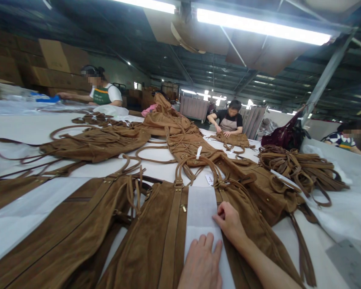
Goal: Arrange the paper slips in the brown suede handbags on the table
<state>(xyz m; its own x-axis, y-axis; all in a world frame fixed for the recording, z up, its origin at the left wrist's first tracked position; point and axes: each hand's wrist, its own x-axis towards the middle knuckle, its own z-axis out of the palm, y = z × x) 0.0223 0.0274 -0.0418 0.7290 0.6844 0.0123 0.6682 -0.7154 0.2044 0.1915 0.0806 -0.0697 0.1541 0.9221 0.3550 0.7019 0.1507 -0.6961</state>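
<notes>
Left hand (202, 263) flat — white table (21, 128), warehouse

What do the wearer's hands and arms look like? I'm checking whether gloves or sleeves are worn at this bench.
Both are bare: the left hand has no glove or ring visible, and the right hand likewise, with its forearm uncovered to the frame's edge. No sleeve, watch or wristband shows.

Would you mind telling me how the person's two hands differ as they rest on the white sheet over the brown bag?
The left hand lies flat, palm down, fingers stretched out, low on the white sheet. The right hand sits farther up at the sheet's right edge, fingers curled, seemingly pinching it. The left is cut off by the picture's bottom edge; the right shows with its forearm. Both are bare and touch the sheet on the brown bag.
</notes>
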